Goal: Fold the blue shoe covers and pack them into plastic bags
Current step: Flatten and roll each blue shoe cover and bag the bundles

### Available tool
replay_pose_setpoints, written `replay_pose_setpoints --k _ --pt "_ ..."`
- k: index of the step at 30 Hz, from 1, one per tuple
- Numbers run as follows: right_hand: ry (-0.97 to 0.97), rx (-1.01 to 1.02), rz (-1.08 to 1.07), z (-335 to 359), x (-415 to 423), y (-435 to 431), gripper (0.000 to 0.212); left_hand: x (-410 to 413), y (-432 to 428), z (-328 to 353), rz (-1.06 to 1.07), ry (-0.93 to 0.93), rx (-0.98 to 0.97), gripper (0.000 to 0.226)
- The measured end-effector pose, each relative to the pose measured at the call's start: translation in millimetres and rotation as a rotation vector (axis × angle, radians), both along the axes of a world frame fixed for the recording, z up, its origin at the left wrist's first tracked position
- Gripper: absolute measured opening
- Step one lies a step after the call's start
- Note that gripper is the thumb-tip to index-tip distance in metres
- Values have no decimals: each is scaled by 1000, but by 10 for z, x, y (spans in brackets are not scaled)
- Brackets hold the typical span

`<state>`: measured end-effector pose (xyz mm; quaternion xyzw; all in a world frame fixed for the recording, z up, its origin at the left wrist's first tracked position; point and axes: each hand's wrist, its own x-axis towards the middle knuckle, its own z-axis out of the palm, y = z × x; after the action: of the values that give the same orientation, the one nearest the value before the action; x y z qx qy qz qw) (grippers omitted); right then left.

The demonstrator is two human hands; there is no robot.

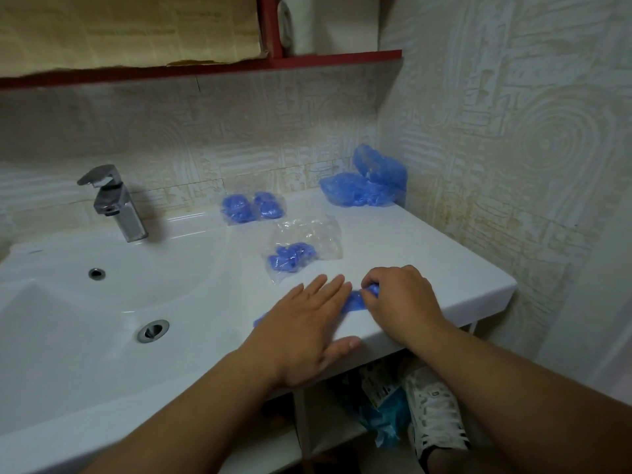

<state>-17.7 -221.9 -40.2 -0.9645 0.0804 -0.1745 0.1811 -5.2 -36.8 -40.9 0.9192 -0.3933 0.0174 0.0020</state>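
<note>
Above sink [85, 364], cardboard [130, 29] print unreadable; right hand [402, 299] pinches shoe cover [355, 300].

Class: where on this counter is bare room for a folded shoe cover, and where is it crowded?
Free: counter between open bag, loose pile and right edge; also between faucet and packed bags. Crowded: front edge, where left hand and right hand fold a shoe cover.

Left hand [307, 323] lies flat, fingers straight, pressing a blue shoe cover [355, 301] onto the white sink counter [427, 254]. Right hand [403, 299] pinches the cover's end. From the left hand: part-filled plastic bag [301, 251] at 12 o'clock, packed bags [253, 206] at 11, loose covers [369, 183] at 1, tap [116, 200] at 10.
</note>
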Motion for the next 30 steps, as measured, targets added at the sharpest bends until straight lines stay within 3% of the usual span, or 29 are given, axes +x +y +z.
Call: replay_pose_setpoints --k 5,7,9,11,15,24,30 --pt "-45 25 -29 -1 -12 31 32 68 -17 -83 18 56 53 87" --pt "-82 -80 -18 -8 -51 79 39 71 -16 -90 15 55 48 90" --pt "-118 -273 135 0 -126 171 45 68 -19 -92 4 55 7 92" --pt "-18 -341 298 36 -248 299 55 53 -12 -88 1 67 -46 91" --pt "366 -219 299 7 -387 334 70 55 5 -73 7 117 -47 90" --pt "426 -289 295 -34 -333 270 73 37 339 -49 82 126 -8 120" --pt "469 -318 238 9 -360 325 72 47 336 -84 79 122 -18 103"
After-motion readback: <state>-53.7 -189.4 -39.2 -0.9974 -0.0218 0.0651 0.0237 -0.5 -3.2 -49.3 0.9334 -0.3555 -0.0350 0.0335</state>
